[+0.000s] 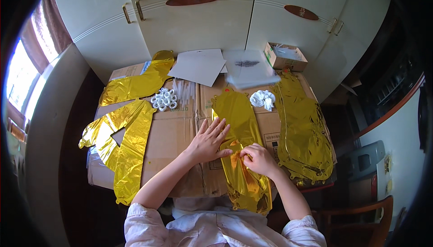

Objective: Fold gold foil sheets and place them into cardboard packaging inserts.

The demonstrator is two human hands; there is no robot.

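A flat gold foil balloon (234,111) lies lengthwise before me, its near end hanging toward my lap. My left hand (208,142) rests flat across its left edge, fingers stretched out and slightly apart. On the lower right part, my right hand (259,160) is closed, thumb and forefinger pinching at the foil, which is creased and shiny there. A crumpled white tissue (263,99) sits just right of the balloon's upper part. Farther right, a stack of gold foil balloons (303,132) lies flat. At left are a gold foil balloon with a cut-out (131,152) and a curved gold foil piece (135,86).
Cardboard (176,156) covers the table. White ring-shaped coils (164,99) and clear straws (185,92) lie left of centre. Behind are white sheets (198,66), clear plastic bags (248,73) and a small open carton (286,59). Cabinets (194,25) stand behind; a wooden chair (361,215) is at right.
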